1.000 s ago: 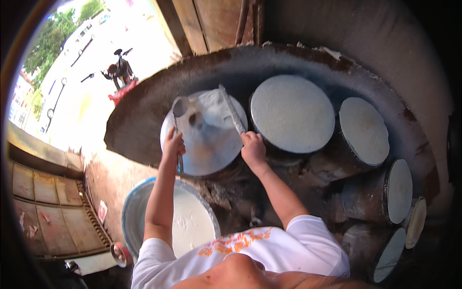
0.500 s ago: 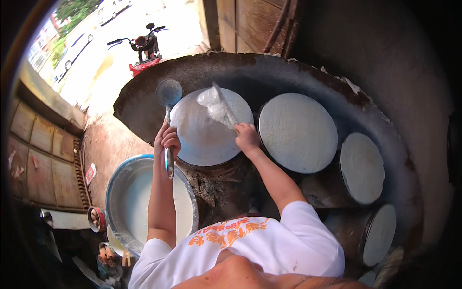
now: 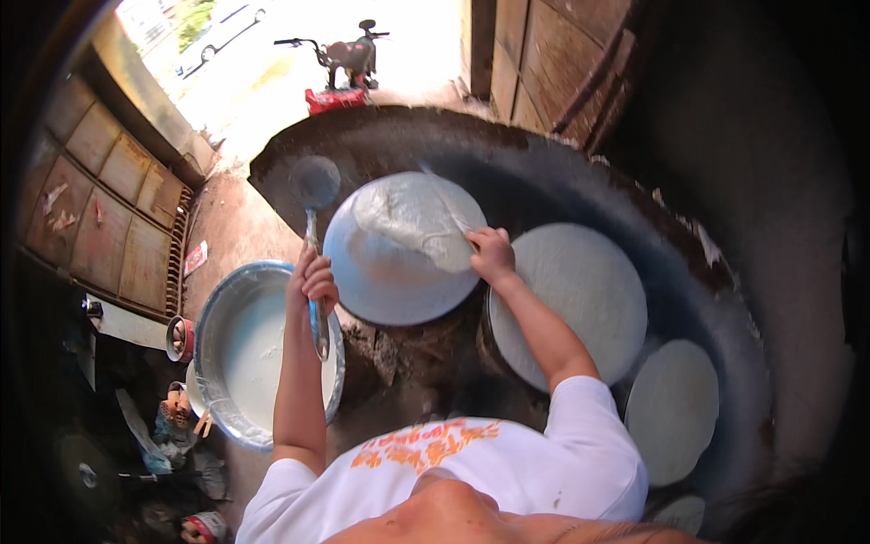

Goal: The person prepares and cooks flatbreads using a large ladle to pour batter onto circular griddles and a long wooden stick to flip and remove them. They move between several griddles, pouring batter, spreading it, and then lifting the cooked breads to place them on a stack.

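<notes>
My left hand [image 3: 314, 276] is closed round the handle of a metal ladle [image 3: 315, 181], whose round bowl points away from me, left of the nearest round griddle [image 3: 385, 295]. In my right hand [image 3: 495, 255] is the end of a thin flat batter spreader [image 3: 450, 208], blurred, lying across the griddle's right side. White batter [image 3: 390, 210] covers the far and right part of that griddle in a thick-edged smear; its near left surface is bare. Below my left hand stands a wide basin [image 3: 265, 267] of white batter [image 3: 249, 363], partly behind my forearm.
More round griddles, each covered with a pale layer, curve round to my right: one griddle [image 3: 580, 299] beside my forearm, another griddle [image 3: 672, 412] nearer. A dark raised metal rim [image 3: 435, 118] borders them. Small cans [image 3: 180, 338] stand left of the basin. A red motorbike [image 3: 340, 95] stands outside.
The batter has gone from a small patch to a broad smear over the griddle's far and right side. My right hand and the spreader swept rightward. The whole view has turned.
</notes>
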Tool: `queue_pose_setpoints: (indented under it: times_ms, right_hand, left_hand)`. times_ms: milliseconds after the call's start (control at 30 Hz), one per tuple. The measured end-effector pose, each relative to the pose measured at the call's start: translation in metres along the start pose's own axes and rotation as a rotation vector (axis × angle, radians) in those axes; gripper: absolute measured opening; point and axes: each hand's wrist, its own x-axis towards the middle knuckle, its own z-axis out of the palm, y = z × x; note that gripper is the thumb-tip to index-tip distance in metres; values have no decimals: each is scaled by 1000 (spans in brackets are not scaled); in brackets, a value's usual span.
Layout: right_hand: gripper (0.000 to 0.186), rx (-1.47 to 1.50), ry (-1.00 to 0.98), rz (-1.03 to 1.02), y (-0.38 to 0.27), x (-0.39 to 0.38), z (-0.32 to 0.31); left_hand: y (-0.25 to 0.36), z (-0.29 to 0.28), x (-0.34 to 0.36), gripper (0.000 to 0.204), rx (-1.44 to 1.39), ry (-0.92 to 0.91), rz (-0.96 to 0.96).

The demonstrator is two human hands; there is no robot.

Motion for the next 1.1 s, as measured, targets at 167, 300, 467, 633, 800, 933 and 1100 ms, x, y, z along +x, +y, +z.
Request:
queue_pose_setpoints:
  times_ms: [167, 300, 467, 633, 800, 933, 1100]
  right_hand:
    - [29, 170, -287, -217, -30, 21, 49]
    - [28, 282, -358, -275, -38, -12, 15]
    - [27, 441, -401, -139, 13, 35, 7]
    - [27, 304, -347, -505, -33, 38, 61]
    - [23, 478, -639, -339, -6, 28, -5]
    - [24, 476, -633, -258, -3, 67, 52]
    - [39, 525, -1008, -111, 16, 20, -38]
  left_hand:
    - [5, -4, -8, 41, 72, 124, 182]
    - [-4, -5, -26, 27, 216, 257, 389]
    - [-19, -4, -21, 38, 485, 428, 488]
    - [-11, -18, -21, 49, 626, 529, 645]
    - [-17, -18, -41, 48, 844, 590, 572]
    - [-23, -13, -22, 50, 893, 657, 665]
    - [-30, -18, -78, 55, 1103, 771, 535]
